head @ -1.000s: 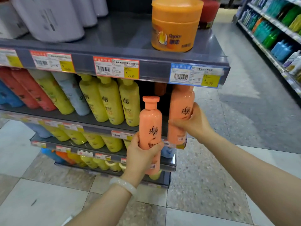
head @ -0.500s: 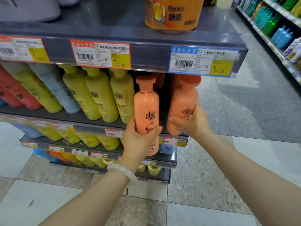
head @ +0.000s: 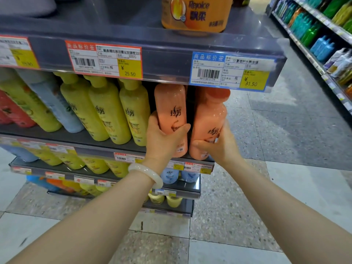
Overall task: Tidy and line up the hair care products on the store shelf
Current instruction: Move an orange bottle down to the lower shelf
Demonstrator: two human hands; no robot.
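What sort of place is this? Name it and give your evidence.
Most likely a supermarket's hair care aisle: price tags line the shelf edge, rows of yellow bottles face outward, and another stocked shelf stands across the aisle.

A shop: price tags (head: 228,70) line shelves (head: 167,60) of bottles (head: 108,111).

Her left hand (head: 163,138) has lifted the peach bottle (head: 171,115) from in front of the shelf (head: 106,139) up beside the right-hand bottle (head: 208,122), its cap now tucked behind the price rail (head: 167,61).
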